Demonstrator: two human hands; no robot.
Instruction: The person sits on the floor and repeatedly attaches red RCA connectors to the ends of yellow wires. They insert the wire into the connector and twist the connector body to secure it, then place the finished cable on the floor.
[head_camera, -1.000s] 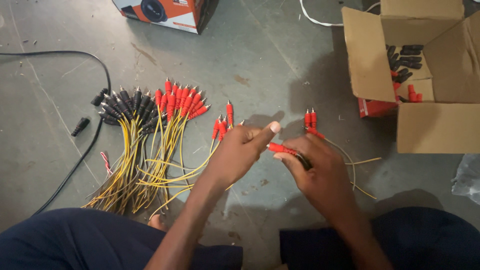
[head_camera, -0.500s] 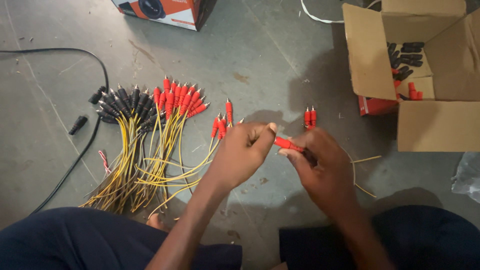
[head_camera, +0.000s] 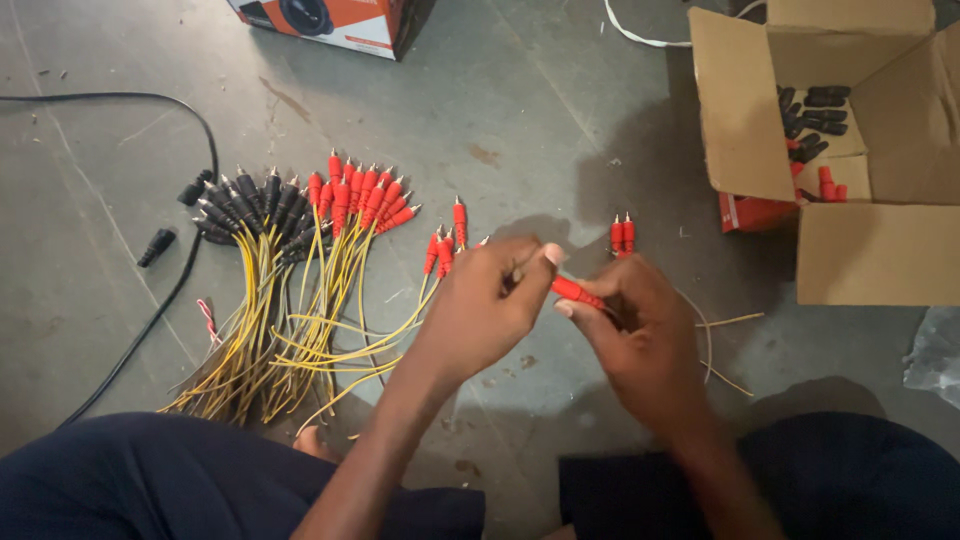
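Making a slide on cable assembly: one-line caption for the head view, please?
Both hands, left hand and right hand, hold a red-plugged yellow cable over a concrete floor.

Both forearms are bare from the elbow down, with no sleeves, watch or rings showing. The left hand (head_camera: 480, 310) and right hand (head_camera: 635, 330) have short, pale nails on the fingers (head_camera: 552, 254). Dark navy trousers (head_camera: 200, 480) cover both legs below the hands.
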